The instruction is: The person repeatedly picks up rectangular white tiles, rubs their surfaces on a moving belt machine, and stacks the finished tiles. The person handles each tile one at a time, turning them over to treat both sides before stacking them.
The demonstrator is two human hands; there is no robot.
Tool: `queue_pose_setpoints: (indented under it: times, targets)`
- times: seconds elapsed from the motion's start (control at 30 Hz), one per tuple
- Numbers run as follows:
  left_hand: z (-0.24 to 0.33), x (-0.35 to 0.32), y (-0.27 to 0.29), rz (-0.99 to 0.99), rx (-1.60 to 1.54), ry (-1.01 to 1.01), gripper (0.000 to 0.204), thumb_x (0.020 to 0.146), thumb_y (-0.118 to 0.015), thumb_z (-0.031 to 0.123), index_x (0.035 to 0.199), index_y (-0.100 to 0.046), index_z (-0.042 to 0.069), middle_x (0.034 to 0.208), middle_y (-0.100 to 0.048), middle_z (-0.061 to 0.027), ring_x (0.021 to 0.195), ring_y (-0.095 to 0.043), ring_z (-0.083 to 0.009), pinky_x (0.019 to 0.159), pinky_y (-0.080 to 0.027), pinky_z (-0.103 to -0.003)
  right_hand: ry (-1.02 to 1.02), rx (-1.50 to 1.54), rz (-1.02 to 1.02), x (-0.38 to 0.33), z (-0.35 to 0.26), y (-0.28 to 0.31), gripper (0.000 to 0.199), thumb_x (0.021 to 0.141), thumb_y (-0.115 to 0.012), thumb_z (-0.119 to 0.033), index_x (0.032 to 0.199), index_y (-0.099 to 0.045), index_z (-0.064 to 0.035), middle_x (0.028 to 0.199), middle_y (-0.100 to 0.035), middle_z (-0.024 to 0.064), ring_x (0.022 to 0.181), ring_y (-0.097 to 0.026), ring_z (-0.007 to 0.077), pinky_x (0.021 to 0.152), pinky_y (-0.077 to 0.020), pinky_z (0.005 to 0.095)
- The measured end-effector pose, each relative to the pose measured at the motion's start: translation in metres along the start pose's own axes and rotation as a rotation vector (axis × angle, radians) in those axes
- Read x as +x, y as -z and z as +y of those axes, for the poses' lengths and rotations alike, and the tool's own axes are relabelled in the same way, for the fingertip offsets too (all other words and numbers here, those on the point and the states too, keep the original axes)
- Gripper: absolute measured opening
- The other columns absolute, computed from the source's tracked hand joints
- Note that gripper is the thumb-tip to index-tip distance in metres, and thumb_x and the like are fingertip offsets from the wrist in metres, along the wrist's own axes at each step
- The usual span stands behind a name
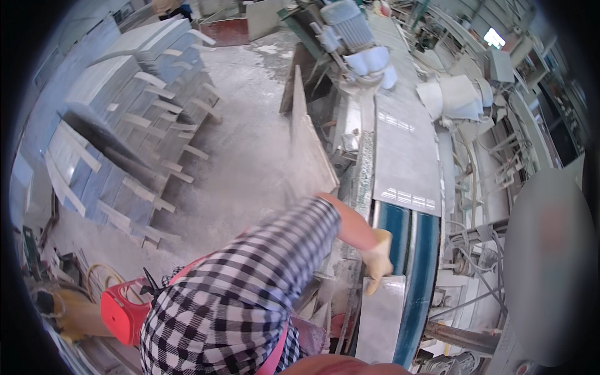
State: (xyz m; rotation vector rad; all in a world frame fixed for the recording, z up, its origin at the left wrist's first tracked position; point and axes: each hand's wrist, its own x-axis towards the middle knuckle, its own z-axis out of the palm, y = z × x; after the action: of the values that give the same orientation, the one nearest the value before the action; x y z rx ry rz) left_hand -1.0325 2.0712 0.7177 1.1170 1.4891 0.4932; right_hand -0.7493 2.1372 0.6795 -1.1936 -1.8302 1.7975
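My left hand, in a pale cream glove, reaches across from the lower left in a black-and-white checked sleeve. Its fingers are closed on the far end of a narrow, glossy pale-grey tile strip. The strip lies lengthwise along the blue conveyor belts. Farther along the same belts rests a large glossy grey slab, apart from the strip. My right hand is outside the picture.
Stacks of grey slabs with spacer strips stand at the left. A red plastic stool sits lower left. Boards lean beside the conveyor. A motor tops the far machine. Pipes and cables line the right; a blurred grey shape is close.
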Motion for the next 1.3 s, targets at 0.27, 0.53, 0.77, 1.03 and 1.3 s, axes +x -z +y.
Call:
queue_pose_setpoints:
  times: [0.27, 0.53, 0.77, 1.03, 1.3]
  targets:
    - [-0.155, -0.232, -0.248, 0.859, -0.801, -0.023, 0.099, 0.073, -0.081, 0.047, 0.146, -0.04, -0.006, 0.147, -0.046, -0.0271, 0.137, -0.045, -0.0346, 0.111, -0.04, -0.041, -0.172, -0.005, -0.657, -0.063, 0.012, -0.111, 0.073, 0.09, -0.069, -0.031, 0.148, -0.037, -0.0007, 0.145, -0.048, 0.016, 0.13, -0.049, 0.0304, 0.107, -0.0423, 0.0461]
    - [-0.2, -0.435, -0.516, 1.671, -1.123, 0.275, 0.085, 0.07, -0.083, 0.039, 0.135, -0.053, -0.006, 0.135, -0.057, -0.0262, 0.125, -0.055, -0.0371, 0.103, -0.046, -0.042, -0.292, -0.37, -1.186, -0.204, 0.053, -0.278, 0.066, 0.096, -0.062, -0.034, 0.148, -0.038, -0.0014, 0.144, -0.049, 0.0149, 0.129, -0.05, 0.0299, 0.107, -0.0427, 0.046]
    - [-0.182, -0.548, -0.676, 2.273, -1.163, 0.286, 0.065, 0.071, -0.083, 0.026, 0.123, -0.061, -0.005, 0.114, -0.068, -0.0192, 0.106, -0.066, -0.0264, 0.086, -0.053, -0.037, -0.082, -0.412, -1.604, -0.353, 0.068, -0.447, 0.063, 0.097, -0.063, -0.036, 0.145, -0.042, -0.0026, 0.139, -0.054, 0.0143, 0.129, -0.052, 0.0293, 0.108, -0.0434, 0.0434]
    - [-0.165, -0.651, -0.728, 2.574, -0.854, 0.361, 0.076, 0.064, -0.084, 0.024, 0.131, -0.058, -0.002, 0.116, -0.067, -0.0121, 0.108, -0.061, -0.0183, 0.094, -0.049, -0.035, 0.212, -0.201, -1.985, -0.532, 0.031, -0.597, 0.084, 0.08, -0.08, -0.042, 0.143, -0.043, -0.0014, 0.138, -0.054, 0.014, 0.126, -0.053, 0.0291, 0.106, -0.0446, 0.041]
    - [-0.215, -0.76, -0.827, 2.629, -1.009, 0.182, 0.074, 0.068, -0.081, 0.017, 0.135, -0.056, -0.001, 0.124, -0.066, -0.0109, 0.115, -0.059, -0.0176, 0.1, -0.046, -0.034, 0.473, -0.286, -2.077, -0.699, 0.04, -0.681, 0.079, 0.079, -0.077, -0.041, 0.14, -0.049, 0.0016, 0.134, -0.057, 0.0132, 0.123, -0.055, 0.0255, 0.102, -0.0439, 0.0363]
